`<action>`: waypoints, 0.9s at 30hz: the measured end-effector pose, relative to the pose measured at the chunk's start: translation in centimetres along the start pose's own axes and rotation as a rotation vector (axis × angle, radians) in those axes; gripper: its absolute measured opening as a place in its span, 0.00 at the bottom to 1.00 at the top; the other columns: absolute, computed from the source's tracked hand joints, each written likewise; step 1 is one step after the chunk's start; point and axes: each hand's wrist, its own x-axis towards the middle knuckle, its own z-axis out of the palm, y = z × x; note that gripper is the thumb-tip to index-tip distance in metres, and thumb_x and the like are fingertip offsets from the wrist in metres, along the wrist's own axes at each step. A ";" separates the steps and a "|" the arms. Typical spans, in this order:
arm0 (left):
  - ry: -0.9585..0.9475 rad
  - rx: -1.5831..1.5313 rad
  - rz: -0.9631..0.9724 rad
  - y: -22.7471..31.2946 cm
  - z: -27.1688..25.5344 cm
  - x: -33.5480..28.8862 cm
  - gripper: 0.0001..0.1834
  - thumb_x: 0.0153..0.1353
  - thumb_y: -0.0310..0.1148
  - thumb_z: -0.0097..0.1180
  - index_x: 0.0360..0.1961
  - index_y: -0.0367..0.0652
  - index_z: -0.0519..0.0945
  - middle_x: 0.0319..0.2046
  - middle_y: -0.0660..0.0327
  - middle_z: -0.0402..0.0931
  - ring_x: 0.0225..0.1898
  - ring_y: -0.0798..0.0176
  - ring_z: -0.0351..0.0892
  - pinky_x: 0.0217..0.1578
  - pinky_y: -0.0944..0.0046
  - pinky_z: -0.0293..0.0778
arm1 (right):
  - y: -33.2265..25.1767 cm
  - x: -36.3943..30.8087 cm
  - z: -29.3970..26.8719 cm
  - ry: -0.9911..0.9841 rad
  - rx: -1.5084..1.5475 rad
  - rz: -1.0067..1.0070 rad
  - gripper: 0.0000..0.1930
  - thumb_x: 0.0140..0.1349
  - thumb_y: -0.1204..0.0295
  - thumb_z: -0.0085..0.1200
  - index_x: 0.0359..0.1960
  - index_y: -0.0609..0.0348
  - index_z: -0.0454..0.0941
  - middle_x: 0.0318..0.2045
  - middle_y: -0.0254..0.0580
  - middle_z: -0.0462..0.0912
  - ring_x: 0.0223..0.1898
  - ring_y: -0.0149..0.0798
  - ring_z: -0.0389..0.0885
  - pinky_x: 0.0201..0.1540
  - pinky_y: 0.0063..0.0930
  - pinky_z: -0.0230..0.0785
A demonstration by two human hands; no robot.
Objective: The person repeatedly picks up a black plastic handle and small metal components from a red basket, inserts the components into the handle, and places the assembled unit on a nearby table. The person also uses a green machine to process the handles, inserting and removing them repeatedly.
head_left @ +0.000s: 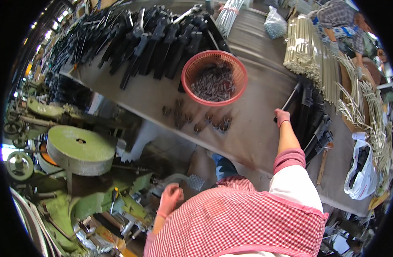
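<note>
My right hand [283, 116] reaches over the right side of the table, its fingers wrapped round one end of a long dark bar [292, 96] with a shiny strip. That bar lies alongside a pile of black parts [313, 115]. Near my lap, close to the green machine, my left hand [171, 198] is curled closed; whatever it may hold cannot be made out. A red plastic basket [187, 81] of small dark metal pieces [213, 82] stands mid-table. In front of it several small round dark pieces [209, 116] rest on the tabletop [248, 128].
Black bar-shaped parts [149, 47] heap along the table's far left. Bundled pale rods [299, 51] and a white plastic bag [360, 171] lie right, beside a hammer [325, 162]. A green machine with a round drum [81, 147] stands left. Another person [340, 21] works far right.
</note>
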 end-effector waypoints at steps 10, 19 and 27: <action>-0.178 -0.446 0.678 16.2 11.3 9.5 0.16 0.68 0.24 0.53 0.55 0.36 0.72 0.42 0.61 0.77 0.42 0.71 0.76 0.45 0.72 0.72 | 5.9 -32.8 0.2 -0.380 0.099 -0.707 0.22 0.54 0.76 0.57 0.51 0.61 0.64 0.32 0.43 0.74 0.32 0.38 0.76 0.38 0.32 0.72; -0.753 -1.072 0.097 17.6 0.3 9.7 0.26 0.61 0.40 0.61 0.57 0.40 0.71 0.44 0.50 0.78 0.40 0.55 0.82 0.48 0.51 0.82 | -1.8 -29.7 5.9 -0.474 -0.511 -0.926 0.23 0.62 0.51 0.57 0.49 0.57 0.77 0.34 0.52 0.86 0.38 0.51 0.86 0.42 0.42 0.77; -0.322 -1.129 0.156 13.1 -1.6 2.6 0.22 0.62 0.47 0.64 0.46 0.39 0.76 0.31 0.56 0.78 0.33 0.57 0.82 0.41 0.53 0.83 | 0.5 -27.3 8.5 -0.402 -0.865 -0.916 0.20 0.61 0.54 0.55 0.45 0.56 0.73 0.37 0.56 0.85 0.40 0.56 0.85 0.43 0.47 0.76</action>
